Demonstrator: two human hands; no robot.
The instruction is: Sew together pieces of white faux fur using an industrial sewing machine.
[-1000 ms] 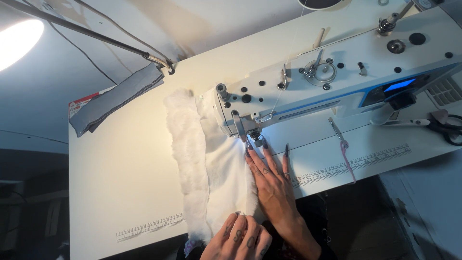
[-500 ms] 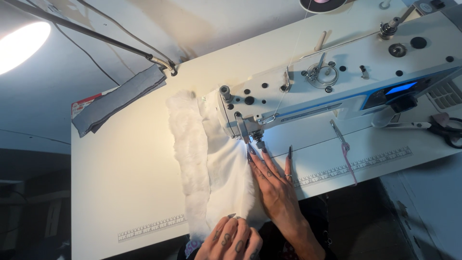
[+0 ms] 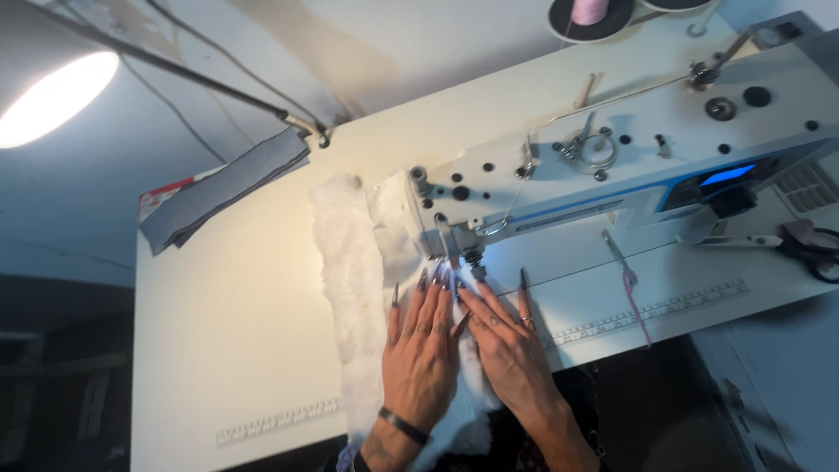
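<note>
White fleecy fabric (image 3: 354,288) lies on surface (image 3: 218,332), fed under sewing machine (image 3: 612,166) needle. Left hand (image 3: 419,350), right hand (image 3: 507,345) flat, open, pressing it. Likely soft, light, limp; best held flat near the seam.

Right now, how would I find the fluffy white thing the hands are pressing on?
Start at the big white sewing machine on the white table. Just left of its needle end, a long strip of fluffy white fabric runs toward the table's near edge, with the left hand and right hand flat on it. It is the only furry thing; the folded grey cloth nearby is smooth.
</note>
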